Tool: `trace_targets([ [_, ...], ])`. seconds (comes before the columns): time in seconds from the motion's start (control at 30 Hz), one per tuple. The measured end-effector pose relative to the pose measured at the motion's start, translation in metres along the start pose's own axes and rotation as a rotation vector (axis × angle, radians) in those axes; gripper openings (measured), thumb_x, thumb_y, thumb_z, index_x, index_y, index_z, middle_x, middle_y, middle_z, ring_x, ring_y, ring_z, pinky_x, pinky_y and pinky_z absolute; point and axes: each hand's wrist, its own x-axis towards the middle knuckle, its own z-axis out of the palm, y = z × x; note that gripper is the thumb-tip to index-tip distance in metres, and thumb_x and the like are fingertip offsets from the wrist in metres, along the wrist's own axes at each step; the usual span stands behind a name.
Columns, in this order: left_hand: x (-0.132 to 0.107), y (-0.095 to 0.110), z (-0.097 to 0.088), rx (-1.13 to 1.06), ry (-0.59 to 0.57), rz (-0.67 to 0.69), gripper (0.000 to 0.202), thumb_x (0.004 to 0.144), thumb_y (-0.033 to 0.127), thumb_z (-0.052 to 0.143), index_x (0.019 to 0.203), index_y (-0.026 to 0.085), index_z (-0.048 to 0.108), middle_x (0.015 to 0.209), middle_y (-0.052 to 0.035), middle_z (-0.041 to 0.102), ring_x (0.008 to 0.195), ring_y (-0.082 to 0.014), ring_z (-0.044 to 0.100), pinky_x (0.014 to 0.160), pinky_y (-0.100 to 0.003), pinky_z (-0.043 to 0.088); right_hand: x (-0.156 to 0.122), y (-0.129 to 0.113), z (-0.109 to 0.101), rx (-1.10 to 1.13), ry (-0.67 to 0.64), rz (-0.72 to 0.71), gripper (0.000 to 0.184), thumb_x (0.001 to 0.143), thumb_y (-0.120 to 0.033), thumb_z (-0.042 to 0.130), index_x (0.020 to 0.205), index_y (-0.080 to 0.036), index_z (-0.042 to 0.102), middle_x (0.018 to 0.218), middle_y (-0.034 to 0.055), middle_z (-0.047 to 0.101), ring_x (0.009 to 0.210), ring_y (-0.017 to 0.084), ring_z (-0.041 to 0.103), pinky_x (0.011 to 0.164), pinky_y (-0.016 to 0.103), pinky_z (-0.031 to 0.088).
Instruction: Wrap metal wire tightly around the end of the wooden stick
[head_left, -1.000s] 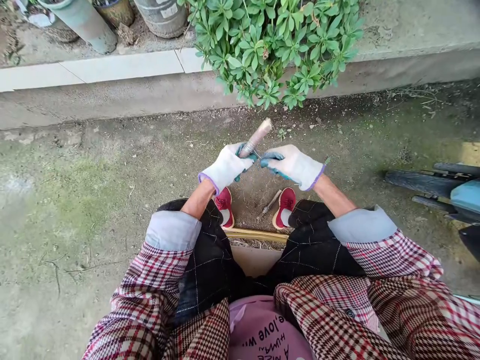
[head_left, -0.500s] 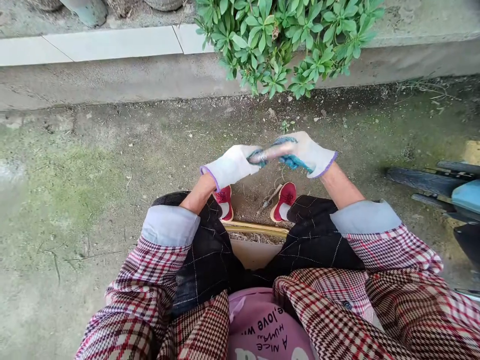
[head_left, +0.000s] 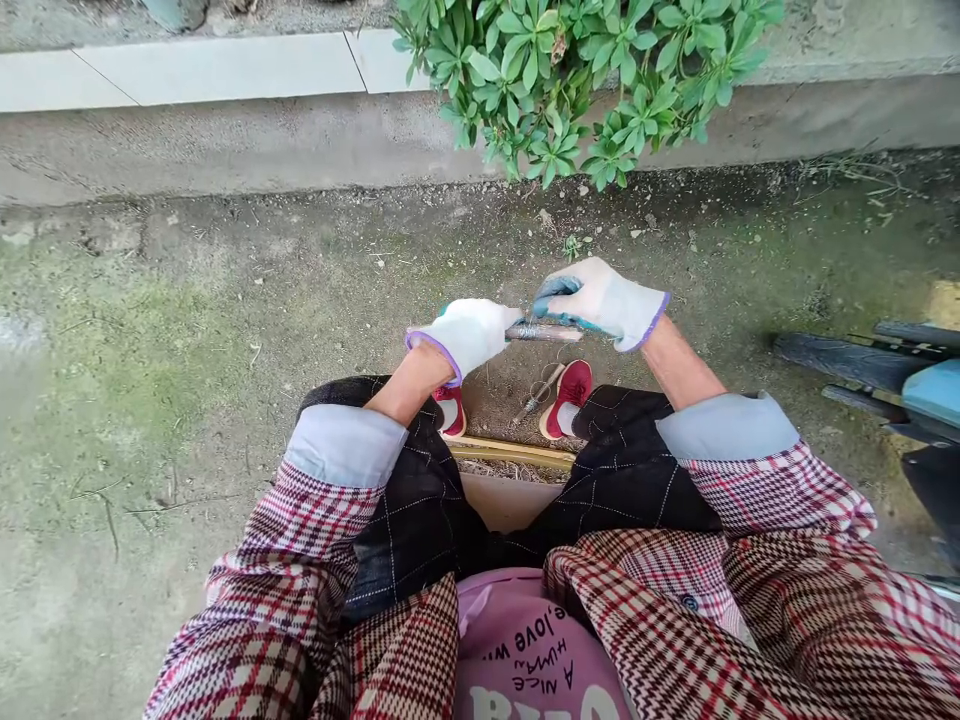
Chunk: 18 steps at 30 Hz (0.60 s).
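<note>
Fingers [head_left: 495,322] grip level rod [head_left: 546,333] at both ends.

Leafy green plant [head_left: 585,80], white-tiled ledge [head_left: 210,70], mossy concrete ground [head_left: 150,330], dark tyre [head_left: 825,355]

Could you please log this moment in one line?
left hand: grips rod | right hand: grips rod | rod: level | ground: tool between shoes

Rod [head_left: 544,333] between left hand [head_left: 466,335] and right hand [head_left: 600,298], above shoes [head_left: 571,392] (plant [head_left: 585,80] ahead on ledge [head_left: 225,150])
</note>
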Motion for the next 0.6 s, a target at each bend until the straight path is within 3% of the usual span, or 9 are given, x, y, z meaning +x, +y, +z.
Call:
trace_targets([
  [0.13,-0.007,-0.003,-0.013,-0.407,0.155,0.043,0.019,0.095,0.023,0.068,0.108,0.015,0.079,0.081,0.0011,0.068,0.072,-0.0127,0.059,0.07,-0.024,0.045,-0.001,0.004,0.005,0.274,0.058,0.119,0.02,0.088,-0.029,0.079,0.071,-0.022,0.07,0.07,0.0018,0.068,0.059,0.015,0.053,0.053,0.031,0.043],
  [0.23,-0.008,-0.011,-0.021,-0.648,0.331,-0.149,0.021,0.097,0.022,0.064,0.112,0.011,0.075,0.075,0.0032,0.061,0.064,-0.01,0.052,0.064,-0.022,0.043,-0.004,-0.008,0.02,0.37,0.069,0.203,0.026,0.092,-0.034,0.081,0.073,-0.023,0.068,0.064,0.0011,0.064,0.049,0.013,0.049,0.044,0.03,0.041],
  [0.3,-0.007,-0.017,-0.021,-0.612,0.394,-0.254,0.022,0.099,0.021,0.061,0.112,0.012,0.075,0.076,0.0012,0.063,0.065,-0.0121,0.056,0.067,-0.024,0.047,-0.007,-0.019,0.027,0.401,0.008,0.194,0.024,0.091,-0.032,0.085,0.074,-0.023,0.07,0.064,0.0015,0.065,0.05,0.013,0.052,0.045,0.029,0.044],
  [0.37,-0.004,-0.022,-0.018,-0.446,0.368,-0.262,0.02,0.097,0.021,0.063,0.11,0.014,0.077,0.083,-0.003,0.07,0.075,-0.0165,0.065,0.076,-0.028,0.052,-0.009,-0.029,0.028,0.389,-0.033,0.146,0.022,0.092,-0.031,0.085,0.076,-0.023,0.073,0.065,0.0007,0.066,0.051,0.012,0.051,0.046,0.029,0.043],
  [0.43,-0.001,-0.025,-0.015,-0.254,0.262,-0.218,0.022,0.097,0.023,0.064,0.111,0.017,0.079,0.093,-0.0074,0.077,0.089,-0.022,0.073,0.087,-0.031,0.055,-0.01,-0.033,0.025,0.333,-0.004,0.103,0.022,0.092,-0.031,0.085,0.076,-0.022,0.073,0.064,-0.0005,0.063,0.051,0.011,0.048,0.047,0.028,0.038],
  [0.6,0.0,-0.019,-0.012,0.002,0.065,-0.157,0.035,0.103,0.026,0.055,0.127,0.022,0.079,0.106,-0.0128,0.081,0.106,-0.0318,0.079,0.092,-0.039,0.058,-0.003,-0.013,0.011,0.114,0.109,0.053,0.019,0.09,-0.02,0.078,0.072,-0.021,0.074,0.063,0.0002,0.061,0.059,0.015,0.052,0.055,0.031,0.038],
])
